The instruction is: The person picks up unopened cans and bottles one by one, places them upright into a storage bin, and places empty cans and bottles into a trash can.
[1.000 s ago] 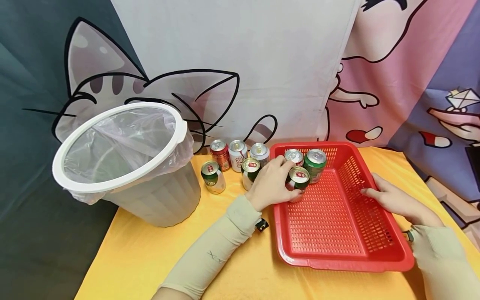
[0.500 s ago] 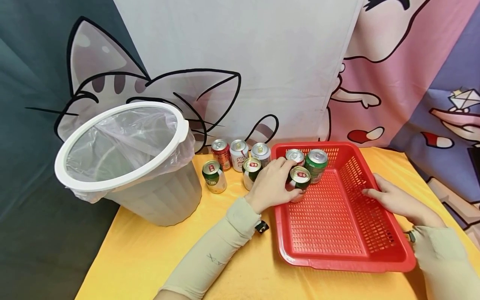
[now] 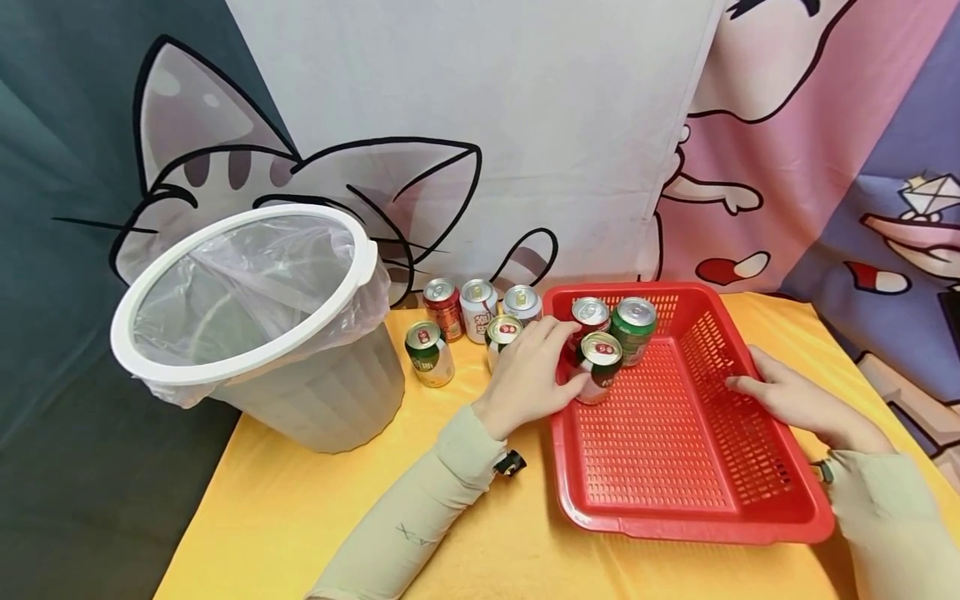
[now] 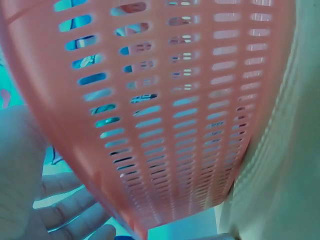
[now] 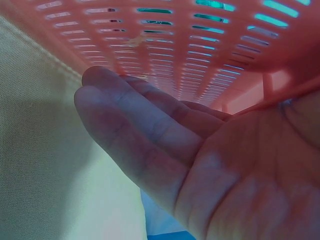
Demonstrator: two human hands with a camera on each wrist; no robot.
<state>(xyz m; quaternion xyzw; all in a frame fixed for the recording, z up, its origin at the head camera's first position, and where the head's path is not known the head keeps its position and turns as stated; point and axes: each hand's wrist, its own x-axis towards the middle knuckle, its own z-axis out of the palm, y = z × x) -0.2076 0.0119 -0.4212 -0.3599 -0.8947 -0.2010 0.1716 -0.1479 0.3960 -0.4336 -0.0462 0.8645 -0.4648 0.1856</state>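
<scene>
The right hand (image 3: 798,400) is gripping the red basket (image 3: 675,527) by its rim. Across from it, the left hand (image 3: 528,375) is hanging over the opposite rim, thumb and fingers parted. Just right of the left hand, a gold-lidded can (image 3: 602,367) is standing inside; a red can (image 3: 591,314) and green can (image 3: 634,329) are standing behind.
</scene>
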